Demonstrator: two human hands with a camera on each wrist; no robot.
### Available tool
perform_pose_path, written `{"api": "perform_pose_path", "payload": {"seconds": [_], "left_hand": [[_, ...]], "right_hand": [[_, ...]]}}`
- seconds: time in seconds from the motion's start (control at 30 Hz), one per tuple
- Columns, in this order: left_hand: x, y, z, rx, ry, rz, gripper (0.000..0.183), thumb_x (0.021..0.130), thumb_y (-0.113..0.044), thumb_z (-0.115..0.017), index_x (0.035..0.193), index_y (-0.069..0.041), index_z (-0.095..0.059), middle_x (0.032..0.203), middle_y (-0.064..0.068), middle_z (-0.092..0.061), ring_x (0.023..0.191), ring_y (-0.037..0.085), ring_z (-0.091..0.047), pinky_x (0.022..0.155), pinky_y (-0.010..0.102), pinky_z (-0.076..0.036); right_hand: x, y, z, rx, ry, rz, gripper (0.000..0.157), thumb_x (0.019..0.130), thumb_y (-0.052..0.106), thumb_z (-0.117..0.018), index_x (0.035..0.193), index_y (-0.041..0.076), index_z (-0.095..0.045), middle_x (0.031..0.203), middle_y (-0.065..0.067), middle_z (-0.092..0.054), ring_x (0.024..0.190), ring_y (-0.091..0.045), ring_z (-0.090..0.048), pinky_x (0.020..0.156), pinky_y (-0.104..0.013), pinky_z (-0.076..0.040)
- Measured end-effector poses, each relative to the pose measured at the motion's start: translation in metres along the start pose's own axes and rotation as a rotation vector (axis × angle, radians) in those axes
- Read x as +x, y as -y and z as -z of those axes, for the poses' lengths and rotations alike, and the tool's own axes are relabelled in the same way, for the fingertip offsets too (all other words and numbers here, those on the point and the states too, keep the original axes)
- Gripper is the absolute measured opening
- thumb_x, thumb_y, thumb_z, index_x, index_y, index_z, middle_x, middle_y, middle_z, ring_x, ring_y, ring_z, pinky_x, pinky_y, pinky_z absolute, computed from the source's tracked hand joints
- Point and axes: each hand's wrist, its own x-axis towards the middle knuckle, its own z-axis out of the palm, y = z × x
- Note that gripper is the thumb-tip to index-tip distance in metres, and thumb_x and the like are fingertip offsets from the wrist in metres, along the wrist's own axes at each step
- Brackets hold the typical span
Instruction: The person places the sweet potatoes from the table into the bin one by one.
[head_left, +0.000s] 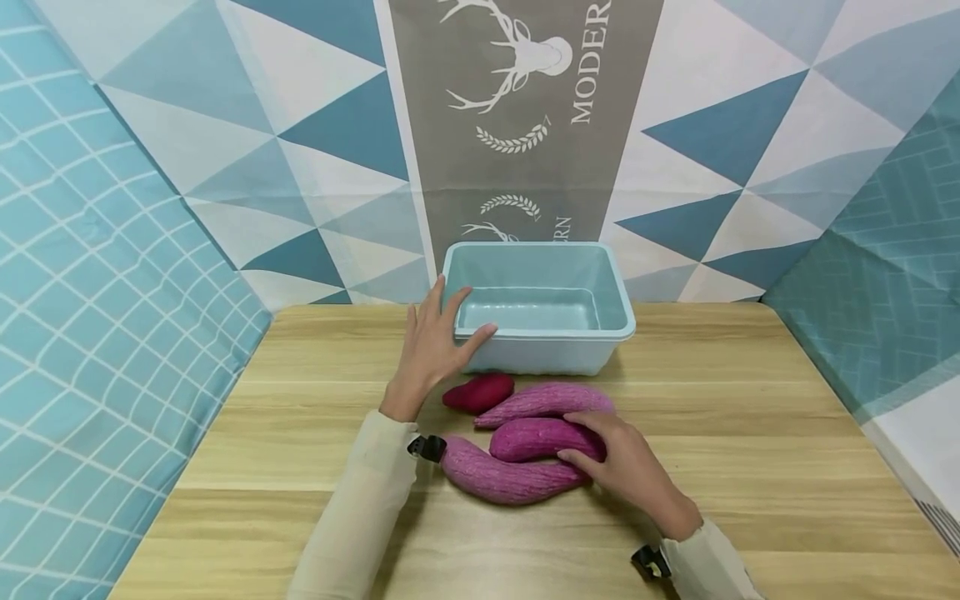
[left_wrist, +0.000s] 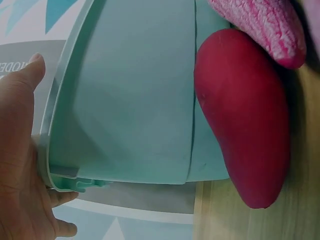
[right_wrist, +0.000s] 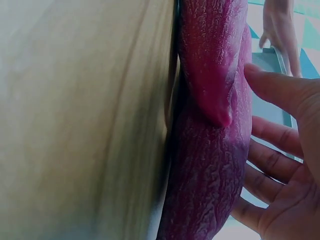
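Middle purple piece (head_left: 528, 439): one, ribbed, short; on the tabletop (head_left: 315, 467), taken here as centre of the clock, head view.
Near purple piece (head_left: 510, 479): one, long, curved; just beside the middle one, at 7 o'clock.
Far purple piece (head_left: 547, 401): one, ribbed, tapering to its left end; at 12 to 1 o'clock, just beyond the middle one.
Small red piece (head_left: 478, 392): one, smooth; at 10 o'clock, in front of the bin.
Bin (head_left: 536, 354): one, light blue, rectangular, upright; at 12 o'clock, beyond all four pieces.
Left hand (head_left: 432, 346): at 11 o'clock, at the bin's left front corner; fingers spread apart, the thumb reaching over the front rim.
Right hand (head_left: 633, 462): at 3 o'clock; thumb and fingers apart, straddling the right end of the middle purple piece; whether they clamp it cannot be told.
Sleeves: two, pale, each with a black wrist mount (head_left: 427, 448).
Progress: judged early; the bin is set upright with a hand at it, all four pieces lie outside it, none visibly lifted.
Outstanding: by that judgement, the handling of all four pieces.
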Motion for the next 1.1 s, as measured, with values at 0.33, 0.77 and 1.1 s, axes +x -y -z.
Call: {"api": "perform_pose_path", "payload": {"seconds": [0.33, 0.77, 1.1], "left_hand": [[0.013, 0.004, -0.002, 0.024, 0.004, 0.016, 0.079, 0.09, -0.072, -0.052, 0.152, -0.024, -0.044, 0.169, 0.02, -0.017, 0.154, 0.039, -0.026, 0.123, 0.066, -0.014], [0.015, 0.008, -0.007, -0.028, 0.006, 0.047, 0.075, 0.086, -0.077, -0.056, 0.138, -0.023, -0.059, 0.17, 0.012, -0.017, 0.14, 0.044, -0.047, 0.093, 0.062, -0.052], [0.013, 0.008, -0.006, -0.012, 0.007, 0.057, 0.077, 0.085, -0.081, -0.051, 0.137, -0.025, -0.06, 0.17, 0.012, -0.018, 0.129, 0.043, -0.059, 0.082, 0.055, -0.056]], "right_hand": [[-0.001, -0.004, 0.0, 0.023, 0.033, -0.02, 0.047, 0.083, 0.021, -0.084, 0.127, 0.013, -0.07, 0.121, -0.004, -0.075, 0.111, -0.024, -0.071, 0.095, -0.044, -0.056], [-0.002, -0.007, -0.003, 0.045, 0.079, -0.05, 0.051, 0.085, 0.02, -0.082, 0.133, 0.01, -0.066, 0.127, -0.008, -0.072, 0.116, -0.028, -0.069, 0.099, -0.047, -0.054], [-0.003, -0.004, -0.001, 0.045, 0.014, -0.019, 0.051, 0.084, 0.018, -0.082, 0.132, 0.011, -0.067, 0.127, -0.009, -0.072, 0.116, -0.029, -0.069, 0.098, -0.047, -0.054]]}}
